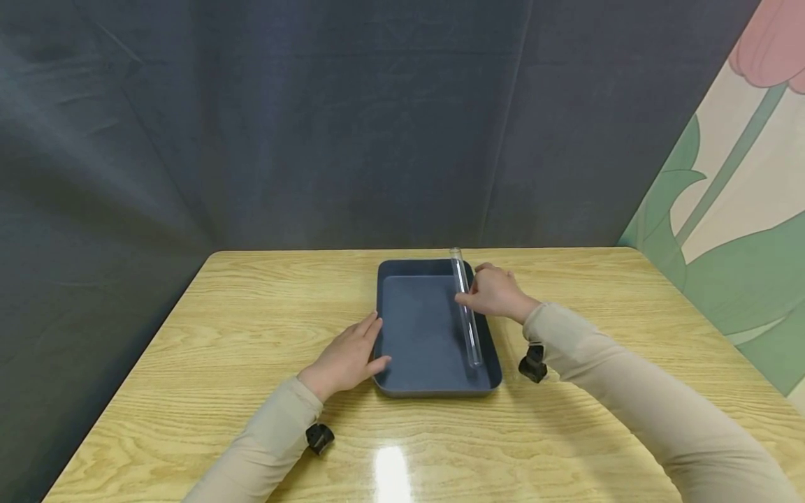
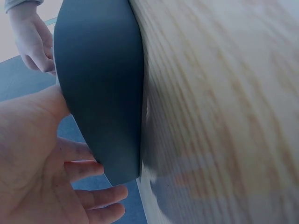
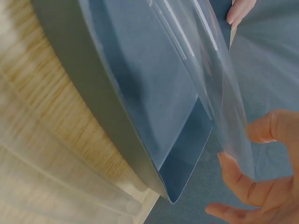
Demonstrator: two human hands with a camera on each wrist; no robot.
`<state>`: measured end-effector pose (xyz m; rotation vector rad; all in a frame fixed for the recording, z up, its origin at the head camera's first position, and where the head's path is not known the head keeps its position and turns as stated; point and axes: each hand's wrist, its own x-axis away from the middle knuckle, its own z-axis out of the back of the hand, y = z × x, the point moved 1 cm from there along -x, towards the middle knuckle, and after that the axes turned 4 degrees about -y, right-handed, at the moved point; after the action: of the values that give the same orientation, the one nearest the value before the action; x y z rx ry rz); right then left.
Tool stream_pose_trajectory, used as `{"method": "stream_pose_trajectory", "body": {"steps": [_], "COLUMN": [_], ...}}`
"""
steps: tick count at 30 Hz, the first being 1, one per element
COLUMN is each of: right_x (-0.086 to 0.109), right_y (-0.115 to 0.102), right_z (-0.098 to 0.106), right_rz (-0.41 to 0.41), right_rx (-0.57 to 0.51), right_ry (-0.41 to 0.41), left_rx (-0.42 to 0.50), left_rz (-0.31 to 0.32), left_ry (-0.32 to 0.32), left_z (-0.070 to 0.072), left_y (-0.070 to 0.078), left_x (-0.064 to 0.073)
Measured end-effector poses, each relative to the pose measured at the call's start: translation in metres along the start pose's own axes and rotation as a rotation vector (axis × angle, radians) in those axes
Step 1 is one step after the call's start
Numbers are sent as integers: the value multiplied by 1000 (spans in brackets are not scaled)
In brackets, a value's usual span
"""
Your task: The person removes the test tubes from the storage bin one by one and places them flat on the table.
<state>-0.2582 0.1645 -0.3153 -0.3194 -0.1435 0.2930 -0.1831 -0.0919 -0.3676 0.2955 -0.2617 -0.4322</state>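
Observation:
A shallow dark blue-grey tray (image 1: 415, 328) lies on the wooden table. My right hand (image 1: 497, 292) pinches a long clear tube (image 1: 469, 328) between thumb and fingers, above the tray's right side. The tube slants, its far end over the back rim and its near end low inside the tray; whether that end touches the bottom I cannot tell. In the right wrist view the transparent tube (image 3: 219, 70) runs past the tray's corner. My left hand (image 1: 346, 355) rests against the tray's left rim, fingers extended, as the tray wall (image 2: 103, 84) in the left wrist view also shows.
More clear tubes (image 3: 70, 158) lie on the table along the tray's right side, hardly visible from above. A dark curtain (image 1: 377, 126) hangs behind the table (image 1: 277, 300). A wall with a painted flower (image 1: 742, 168) stands at the right.

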Motion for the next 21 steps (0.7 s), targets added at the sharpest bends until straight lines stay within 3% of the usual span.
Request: {"method": "stream_pose_trajectory", "body": {"steps": [21], "right_x": [8], "right_y": [16], "right_z": [11], "right_rz": [-7], "right_rx": [-12], "right_ry": [-3], "left_rx": [-2], "left_rz": [1], "left_ry": [1], "left_z": [0], "left_y": [-1], "left_x": [-1]}}
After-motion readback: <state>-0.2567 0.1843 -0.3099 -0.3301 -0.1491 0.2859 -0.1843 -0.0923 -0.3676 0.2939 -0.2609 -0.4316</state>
